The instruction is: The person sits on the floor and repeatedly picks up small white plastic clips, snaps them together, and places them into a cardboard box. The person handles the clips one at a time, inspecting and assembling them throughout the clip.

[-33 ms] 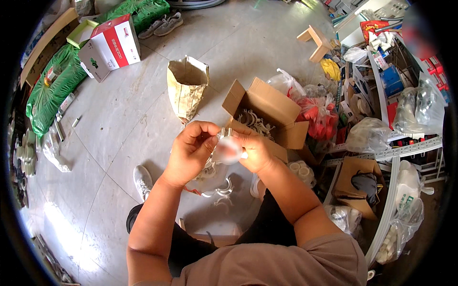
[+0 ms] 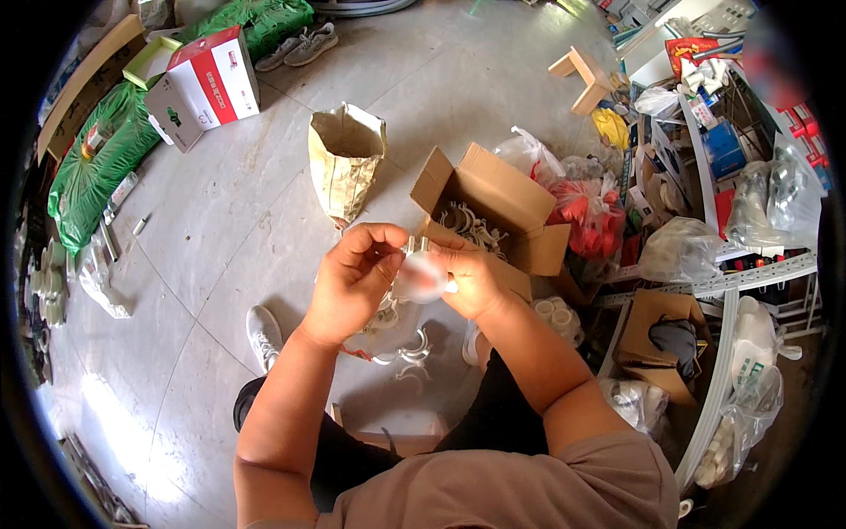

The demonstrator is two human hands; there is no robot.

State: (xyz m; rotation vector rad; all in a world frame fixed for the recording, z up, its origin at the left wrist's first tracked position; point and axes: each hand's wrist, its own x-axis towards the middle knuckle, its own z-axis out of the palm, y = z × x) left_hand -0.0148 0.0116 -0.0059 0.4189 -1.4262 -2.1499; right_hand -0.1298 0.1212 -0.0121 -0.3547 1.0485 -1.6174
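Already both hands, the left hand (image 2: 352, 278) and right hand (image 2: 471, 278), had a closed grip on one white clip (image 2: 414, 251) above the floor (image 2: 220, 264), with more clips waiting in the open box (image 2: 489, 207).

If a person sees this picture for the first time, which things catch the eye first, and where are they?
In the centre, the left hand and the right hand together hold a small white plastic clip. Just behind them an open brown cardboard box with white clips inside sits on the grey floor. Far left lies a red and white carton.
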